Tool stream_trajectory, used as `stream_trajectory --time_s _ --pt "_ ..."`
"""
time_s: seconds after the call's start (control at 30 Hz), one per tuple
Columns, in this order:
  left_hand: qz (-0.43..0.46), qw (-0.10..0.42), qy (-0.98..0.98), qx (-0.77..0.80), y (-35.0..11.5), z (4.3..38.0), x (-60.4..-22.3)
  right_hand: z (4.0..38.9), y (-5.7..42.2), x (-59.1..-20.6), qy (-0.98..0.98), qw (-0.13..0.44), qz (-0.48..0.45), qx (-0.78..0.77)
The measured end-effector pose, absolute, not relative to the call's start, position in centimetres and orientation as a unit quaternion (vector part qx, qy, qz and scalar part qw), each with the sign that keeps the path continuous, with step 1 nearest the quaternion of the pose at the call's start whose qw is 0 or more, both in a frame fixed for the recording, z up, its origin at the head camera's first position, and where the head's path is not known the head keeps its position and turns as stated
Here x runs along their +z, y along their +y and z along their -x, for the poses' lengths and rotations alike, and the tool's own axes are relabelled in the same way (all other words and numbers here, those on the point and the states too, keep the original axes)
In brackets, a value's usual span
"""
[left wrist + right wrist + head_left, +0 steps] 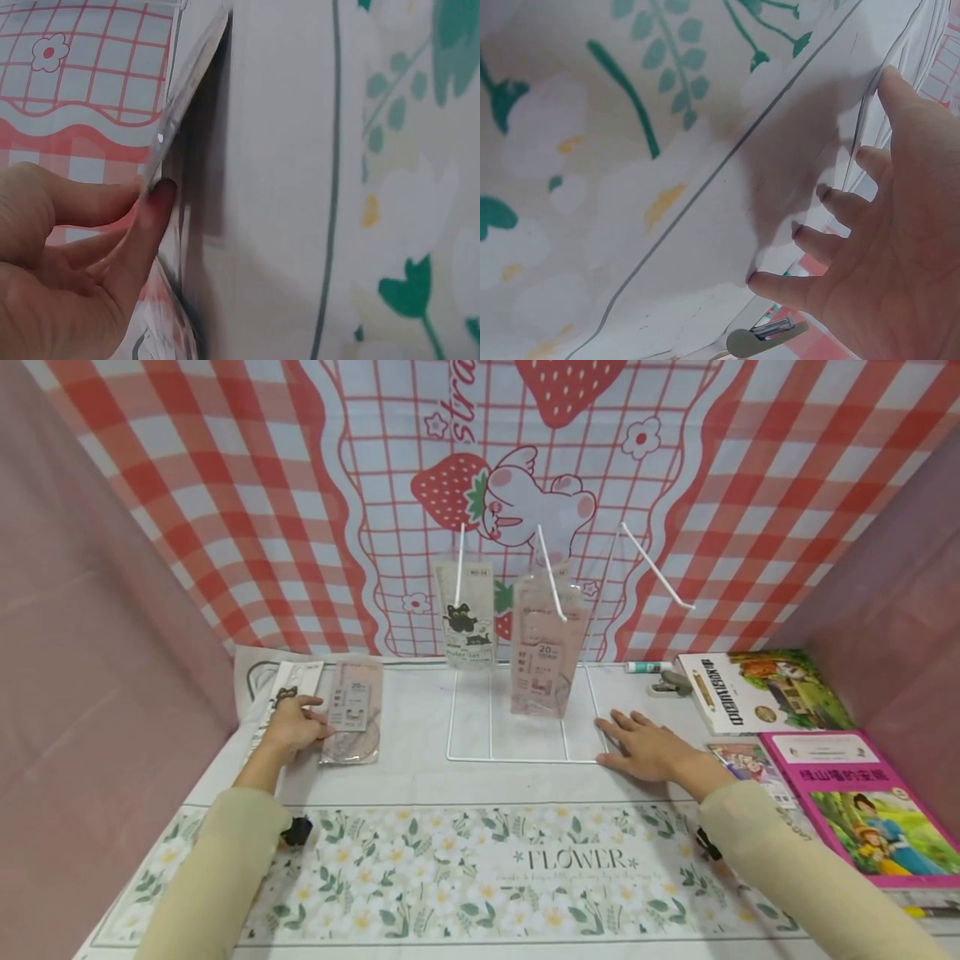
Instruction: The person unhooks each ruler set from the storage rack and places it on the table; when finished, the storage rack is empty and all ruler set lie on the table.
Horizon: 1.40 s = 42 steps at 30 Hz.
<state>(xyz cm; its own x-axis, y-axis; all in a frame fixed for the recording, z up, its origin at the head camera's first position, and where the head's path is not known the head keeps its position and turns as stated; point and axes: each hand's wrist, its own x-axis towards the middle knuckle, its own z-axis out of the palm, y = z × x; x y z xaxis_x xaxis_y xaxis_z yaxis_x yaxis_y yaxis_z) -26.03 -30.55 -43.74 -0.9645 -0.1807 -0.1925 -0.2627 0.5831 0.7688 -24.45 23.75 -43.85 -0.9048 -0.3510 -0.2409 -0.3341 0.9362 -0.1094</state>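
On the left of the table, my left hand (298, 722) pinches the left edge of a flat pink ruler set packet (354, 710) marked 20. In the left wrist view, thumb and finger hold that thin packet (184, 97) by its edge, with a shadow beneath it. Partly under the same hand lies a white packet with a black cat (300, 677). My right hand (645, 747) rests with spread fingers on the table, at the front right corner of a white wire rack (525, 761). From the rack's prongs hang a cat ruler set packet (468, 618) and pink packets (540, 668).
A third prong (656, 564) juts out bare on the right. Right of the rack are a glue stick (647, 667), a stapler (670, 684) and several books, among them a pink-bordered book (862, 810). A flower-printed strip (390, 877) runs along the front.
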Motion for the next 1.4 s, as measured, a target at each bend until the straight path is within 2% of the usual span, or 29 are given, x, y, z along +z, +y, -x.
stream_trajectory --time_s 0.33,0.57,0.93,1.17,1.4 --pt "0.123 0.044 0.893 0.431 -30.9 25.5 -42.8 24.5 23.8 -43.8 0.975 0.128 0.180 -0.034" --pt "0.075 0.026 0.907 0.413 -30.1 25.6 -41.7 24.5 23.9 -43.8 0.975 0.129 0.175 -0.032" --pt "-0.064 -0.027 0.875 0.478 -22.4 29.4 -38.6 24.4 23.9 -43.9 0.975 0.129 0.175 -0.033" --pt "-0.072 -0.064 0.870 0.483 -16.9 31.0 -38.6 24.4 23.9 -44.1 0.976 0.124 0.177 -0.035" --pt "-0.085 -0.077 0.845 0.523 -14.5 32.2 -39.1 24.6 24.0 -43.9 0.976 0.126 0.176 -0.030"
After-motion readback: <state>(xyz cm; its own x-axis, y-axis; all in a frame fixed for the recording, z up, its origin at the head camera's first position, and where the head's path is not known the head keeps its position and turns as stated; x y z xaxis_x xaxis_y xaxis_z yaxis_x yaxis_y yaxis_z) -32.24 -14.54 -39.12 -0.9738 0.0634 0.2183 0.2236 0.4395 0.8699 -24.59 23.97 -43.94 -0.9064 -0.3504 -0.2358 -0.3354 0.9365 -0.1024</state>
